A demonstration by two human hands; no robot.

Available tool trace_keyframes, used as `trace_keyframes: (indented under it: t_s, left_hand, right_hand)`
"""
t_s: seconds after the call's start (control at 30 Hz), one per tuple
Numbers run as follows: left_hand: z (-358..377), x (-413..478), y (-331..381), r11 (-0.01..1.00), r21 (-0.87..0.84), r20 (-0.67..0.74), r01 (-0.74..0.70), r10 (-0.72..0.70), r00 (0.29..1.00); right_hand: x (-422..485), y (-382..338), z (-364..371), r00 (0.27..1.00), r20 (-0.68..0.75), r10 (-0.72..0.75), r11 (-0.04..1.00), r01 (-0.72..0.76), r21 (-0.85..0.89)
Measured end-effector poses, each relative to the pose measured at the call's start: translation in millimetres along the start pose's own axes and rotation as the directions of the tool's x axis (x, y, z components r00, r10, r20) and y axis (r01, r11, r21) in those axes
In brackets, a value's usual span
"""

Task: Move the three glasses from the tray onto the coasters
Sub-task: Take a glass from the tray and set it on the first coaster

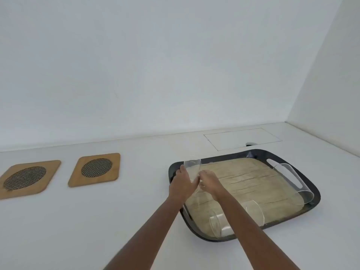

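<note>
A dark tray (pixel 253 152) with a beige mat lies on the white counter at the right. Over its left edge my left hand (pixel 182 185) grips a clear glass (pixel 191 167), rim up and tilted. My right hand (pixel 210 182) touches the same glass low on its right side. A second glass (pixel 292 182) lies on its side by the tray's right handle. A third glass (pixel 218 223) lies on its side at the tray's near edge, partly behind my right forearm. Two wooden coasters with dark mesh centres lie to the left, one (pixel 96 169) nearer the tray and one (pixel 27 178) at the frame edge.
A white wall runs behind the counter and a side wall closes the right. A flush rectangular panel (pixel 243 138) is set in the counter behind the tray. Bare counter lies between the coasters and the tray.
</note>
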State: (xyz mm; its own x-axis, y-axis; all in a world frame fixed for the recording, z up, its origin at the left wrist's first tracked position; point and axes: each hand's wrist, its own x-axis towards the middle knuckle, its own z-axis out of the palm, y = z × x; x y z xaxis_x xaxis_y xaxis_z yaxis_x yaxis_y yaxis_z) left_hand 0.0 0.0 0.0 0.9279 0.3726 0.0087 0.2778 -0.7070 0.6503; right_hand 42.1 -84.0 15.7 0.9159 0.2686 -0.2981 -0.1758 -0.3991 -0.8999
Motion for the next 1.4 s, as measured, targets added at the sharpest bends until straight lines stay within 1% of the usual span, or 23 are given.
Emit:
trace_keyframes:
  t_s: [0.1, 0.27, 0.33, 0.47, 0.57, 0.63, 0.73, 0.83, 0.9, 0.97, 1.03, 1.13, 1.2, 1.23, 1.3, 1.4]
  left_hand:
    - [3.7, 8.3, 2.4, 0.998, 0.032, 0.027, 0.057, -0.058, 0.998]
    - [4.2, 18.6, 4.3, 0.995, 0.016, 0.077, 0.099, -0.100, 0.992]
    - [2.1, 21.6, 3.4, 0.991, -0.048, 0.085, 0.123, -0.118, 0.989]
    - [-4.7, 24.4, 0.9, 0.948, -0.266, 0.094, 0.177, -0.158, 0.983]
    - [-14.3, 25.0, -3.0, 0.842, -0.488, 0.143, 0.230, -0.183, 0.973]
    - [-23.8, 20.8, -3.7, 0.748, -0.614, 0.215, 0.253, -0.150, 0.965]
    - [-39.0, 11.5, -6.0, 0.598, -0.737, 0.337, 0.314, -0.076, 0.938]
    - [-52.3, 1.5, -11.9, 0.456, -0.812, 0.402, 0.364, -0.014, 0.916]
    - [-60.7, -4.7, -17.8, 0.369, -0.829, 0.453, 0.419, 0.004, 0.892]
    - [-70.1, -11.2, -25.0, 0.292, -0.832, 0.492, 0.472, -0.004, 0.870]
    - [-80.6, -17.0, -34.6, 0.252, -0.828, 0.510, 0.502, -0.036, 0.859]
    - [-98.2, -27.2, -51.2, 0.238, -0.824, 0.524, 0.513, -0.022, 0.852]
    - [-111.3, -34.1, -62.6, 0.255, -0.827, 0.514, 0.501, -0.017, 0.858]
    - [-118.4, -37.8, -68.0, 0.281, -0.827, 0.504, 0.487, -0.013, 0.864]
    - [-131.8, -44.7, -80.1, 0.368, -0.818, 0.474, 0.441, -0.001, 0.880]
    - [-151.0, -54.4, -101.0, 0.499, -0.792, 0.393, 0.353, -0.026, 0.919]
  right_hand:
    - [8.1, 2.3, -0.7, 0.997, 0.036, 0.061, 0.992, -0.065, 0.104]
    - [18.4, 3.8, -3.8, 0.988, 0.094, 0.122, 0.974, -0.138, 0.179]
    - [18.0, 2.1, -5.6, 0.986, 0.110, 0.128, 0.971, -0.147, 0.187]
    - [16.5, -2.5, -10.7, 0.987, 0.108, 0.122, 0.957, -0.146, 0.251]
    - [13.2, -5.9, -13.3, 0.988, 0.118, 0.097, 0.929, -0.132, 0.347]
    - [8.2, -8.1, -13.5, 0.986, 0.149, 0.074, 0.893, -0.132, 0.430]
    - [0.2, -12.3, -11.2, 0.979, 0.190, 0.067, 0.828, -0.161, 0.537]
    - [-8.0, -16.0, -4.2, 0.965, 0.255, 0.066, 0.769, -0.212, 0.603]
    - [-14.0, -18.4, 4.4, 0.948, 0.311, 0.062, 0.735, -0.254, 0.628]
    - [-20.2, -20.7, 16.0, 0.934, 0.355, 0.050, 0.693, -0.288, 0.661]
    - [-26.2, -23.4, 28.9, 0.919, 0.393, 0.034, 0.659, -0.316, 0.682]
    - [-34.7, -29.0, 49.3, 0.888, 0.459, 0.018, 0.632, -0.366, 0.683]
    - [-41.0, -33.8, 62.7, 0.873, 0.488, 0.002, 0.602, -0.390, 0.696]
    - [-44.5, -36.3, 70.2, 0.867, 0.499, -0.001, 0.583, -0.405, 0.705]
    - [-50.4, -41.1, 86.1, 0.861, 0.508, 0.012, 0.553, -0.429, 0.714]
    - [-57.4, -49.8, 112.7, 0.859, 0.512, 0.024, 0.573, -0.432, 0.697]
